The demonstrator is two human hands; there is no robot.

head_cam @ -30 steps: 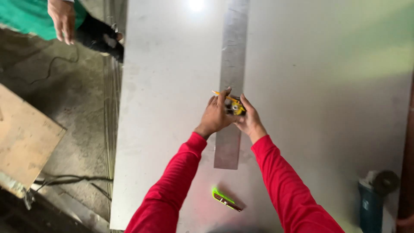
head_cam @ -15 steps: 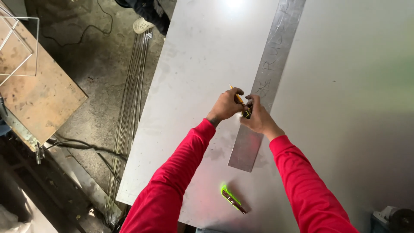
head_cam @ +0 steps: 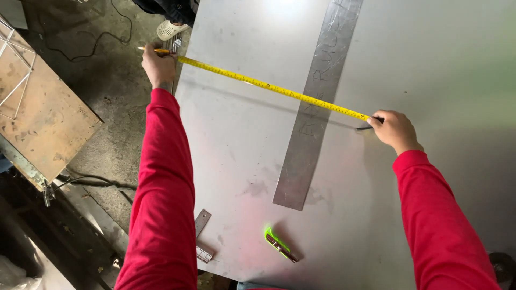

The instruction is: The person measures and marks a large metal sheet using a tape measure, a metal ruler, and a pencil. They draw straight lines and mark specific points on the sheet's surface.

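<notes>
Upper left of the frame: the left hand (head_cam: 158, 67) is closed on the tape (head_cam: 274, 88) at the sheet's (head_cam: 430, 64) left edge, with a pencil (head_cam: 153, 50) held there too. From that grip the yellow tape is stretched rightward and slightly downward, crossing over the strip (head_cam: 314, 115). At centre right its far end is pinched down by the right hand (head_cam: 395, 130).

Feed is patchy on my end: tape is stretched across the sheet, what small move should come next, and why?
Probably mark the sheet at the right hand. The yellow tape measure spans from the left hand, at the metal sheet edge, across the flat metal strip, and the right hand's dark marker tip touches the sheet at the tape's end. Keep the tape taut.
</notes>
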